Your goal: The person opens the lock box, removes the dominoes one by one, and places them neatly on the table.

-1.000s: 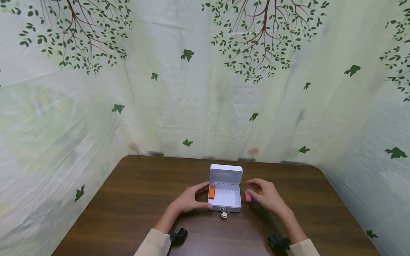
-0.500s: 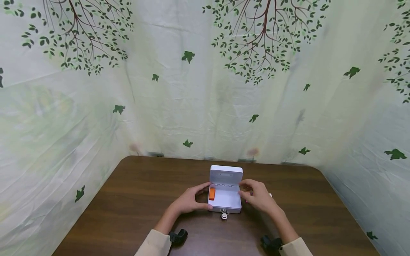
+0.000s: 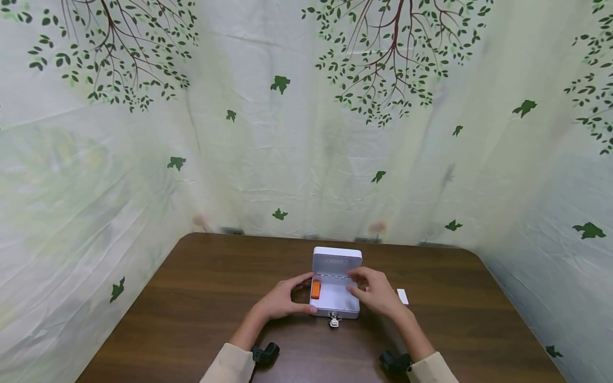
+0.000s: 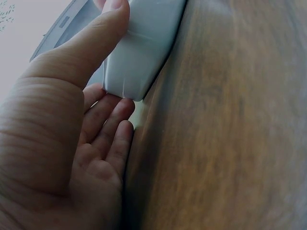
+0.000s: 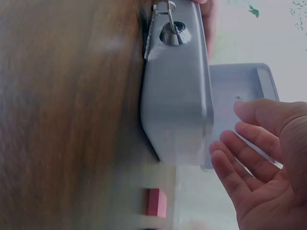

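Observation:
A small white cash box (image 3: pixel 342 314) stands on the table with its lid (image 3: pixel 337 260) raised. An orange block (image 3: pixel 316 290) sits inside at the left wall. My left hand (image 3: pixel 280 299) holds the box's left side, thumb at the front corner and fingers at the back corner. Over the box's right edge is my right hand (image 3: pixel 377 293), its thumb and fingers apart. In the right wrist view nothing shows between those fingers. A key (image 5: pixel 170 17) sits in the lock (image 5: pixel 175 34) on the box's front wall.
A pink block (image 5: pixel 157 202) lies on the table (image 3: pixel 230 266) to the right of the box. Just beyond my right hand is a white block (image 3: pixel 402 296); the hand covers other blocks there. A leaf-print curtain (image 3: pixel 306 159) hangs behind the table.
My right hand has moved left from above the loose blocks to the box's right edge, uncovering the white block. The left hand and the box have stayed in place.

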A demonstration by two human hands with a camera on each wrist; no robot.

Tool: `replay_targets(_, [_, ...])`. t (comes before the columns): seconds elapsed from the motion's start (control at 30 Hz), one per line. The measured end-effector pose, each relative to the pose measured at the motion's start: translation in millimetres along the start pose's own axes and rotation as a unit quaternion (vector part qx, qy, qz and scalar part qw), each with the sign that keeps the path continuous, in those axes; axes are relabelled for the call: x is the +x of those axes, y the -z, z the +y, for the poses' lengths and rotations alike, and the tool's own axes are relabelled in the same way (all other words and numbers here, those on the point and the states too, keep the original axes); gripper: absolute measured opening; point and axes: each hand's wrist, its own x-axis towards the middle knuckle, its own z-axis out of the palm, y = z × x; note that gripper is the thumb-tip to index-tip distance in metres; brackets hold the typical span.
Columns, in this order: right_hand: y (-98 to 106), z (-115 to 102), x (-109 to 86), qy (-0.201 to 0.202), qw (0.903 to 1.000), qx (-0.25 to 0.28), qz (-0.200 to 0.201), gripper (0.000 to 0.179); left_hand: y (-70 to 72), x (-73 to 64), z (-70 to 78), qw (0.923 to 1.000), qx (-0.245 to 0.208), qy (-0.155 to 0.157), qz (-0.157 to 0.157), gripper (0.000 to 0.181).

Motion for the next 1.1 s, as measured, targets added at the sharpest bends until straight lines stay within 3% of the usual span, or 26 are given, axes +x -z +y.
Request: replay_targets(1.1, [-43, -12, 21.9, 0.037, 0.9975, 0.003, -0.059, 0.035, 0.7, -0.6, -1.4, 0.9998, 0.0, -0.018, -0.001, 0.091])
